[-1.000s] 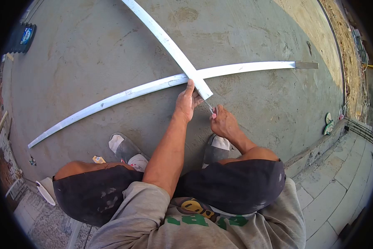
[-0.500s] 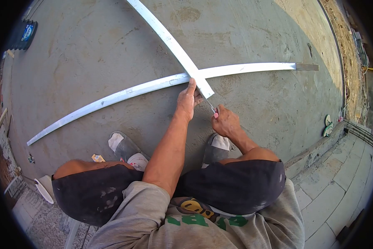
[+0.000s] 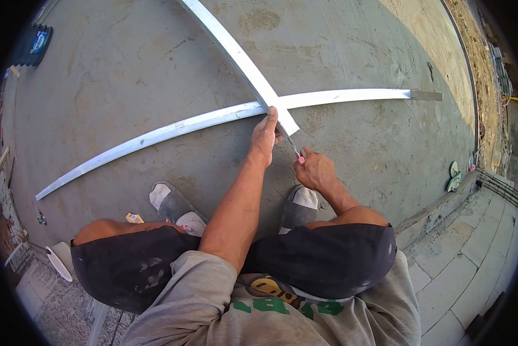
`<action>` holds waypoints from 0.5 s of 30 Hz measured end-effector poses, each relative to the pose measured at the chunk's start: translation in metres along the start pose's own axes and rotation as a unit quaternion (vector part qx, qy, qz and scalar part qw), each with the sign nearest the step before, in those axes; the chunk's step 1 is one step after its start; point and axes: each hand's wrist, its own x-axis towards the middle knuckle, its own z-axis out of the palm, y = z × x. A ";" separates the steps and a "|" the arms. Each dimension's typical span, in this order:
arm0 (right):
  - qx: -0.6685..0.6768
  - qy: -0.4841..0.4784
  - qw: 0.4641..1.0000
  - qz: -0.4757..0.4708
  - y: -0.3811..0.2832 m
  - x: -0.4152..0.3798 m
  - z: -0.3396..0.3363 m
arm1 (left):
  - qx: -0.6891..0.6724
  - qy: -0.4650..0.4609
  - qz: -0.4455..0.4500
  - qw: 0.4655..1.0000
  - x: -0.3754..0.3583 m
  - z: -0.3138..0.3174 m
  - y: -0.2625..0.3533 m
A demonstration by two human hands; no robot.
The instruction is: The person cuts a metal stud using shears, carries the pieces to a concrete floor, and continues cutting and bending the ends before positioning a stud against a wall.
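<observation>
My left hand (image 3: 266, 137) is wrapped around a long white metal tube (image 3: 248, 72) near its close end, thumb on top and fingers underneath. This tube crosses over a second white bar (image 3: 155, 136) lying on the floor, which has a bare grey end piece (image 3: 426, 96) at the right. Closed in my right hand (image 3: 316, 170) is a thin-shafted tool with a pink handle (image 3: 300, 160). Its shaft points up to the tube's close end, where the tip is hidden. The palm side of my right hand is turned away from view.
Grey concrete floor (image 3: 351, 144) surrounds my sandaled feet (image 3: 299, 205). A dark container (image 3: 37, 46) stands at the far left, with a small yellowish packet (image 3: 134, 218) by my left knee. Flip-flops (image 3: 454, 176) lie at the right, near the raised edge (image 3: 432, 216) beside paving slabs (image 3: 472, 248).
The held tube has shifted slightly right and rolled, so more of its left side shows. My left hand has moved a little right with it; my right hand is nearly still.
</observation>
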 end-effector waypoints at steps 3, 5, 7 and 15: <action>-0.018 0.009 1.000 0.002 -0.004 -0.002 -0.006 | 0.025 0.032 0.004 0.999 0.001 0.001 -0.001; -0.009 -0.014 1.000 0.024 -0.008 -0.001 -0.010 | 0.037 0.028 0.005 0.999 -0.001 0.000 0.001; 0.002 -0.015 1.000 0.028 -0.005 0.000 -0.007 | 0.042 0.026 0.006 0.999 -0.001 0.000 0.001; 0.075 -0.071 0.995 0.003 0.017 0.014 0.005 | 0.035 0.028 0.010 0.999 -0.004 0.003 0.001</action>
